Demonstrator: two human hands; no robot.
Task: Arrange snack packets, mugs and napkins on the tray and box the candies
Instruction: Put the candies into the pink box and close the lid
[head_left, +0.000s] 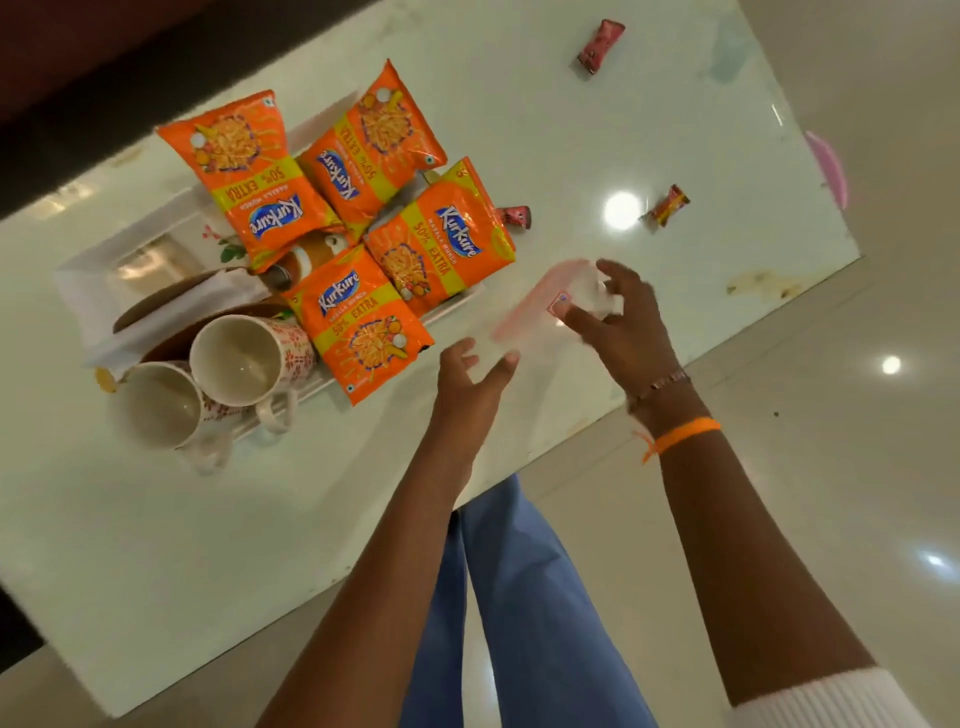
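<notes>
Both hands on the clear box (545, 312), blurred by motion. Left hand (470, 374): thumb and fingers spread around the box's near end, touching it. Right hand (618, 322): fingers curled over the far end, thumb on the side by the small red label. Can't tell if the box has a lid on or off; too blurred.

Tray (130, 244) looks done: four packets (358, 322) just left of the left fingertips, two mugs (239, 358) further left, napkins (156, 306) beyond those.

Three candies still loose on the table (260, 519). Candy 1 (515, 215) is just past the fingertips, touching a packet's corner. Candy 2 (667, 204) is beyond the right fingers. Candy 3 (600, 45) is well out, far end.

Step in hand, my read: get the box open and parked. Advice: set it flat between the fingers and candy 2, mouth up, left hand steadying. Pick nearest first. Pinch wrappers by the twisted ends.
</notes>
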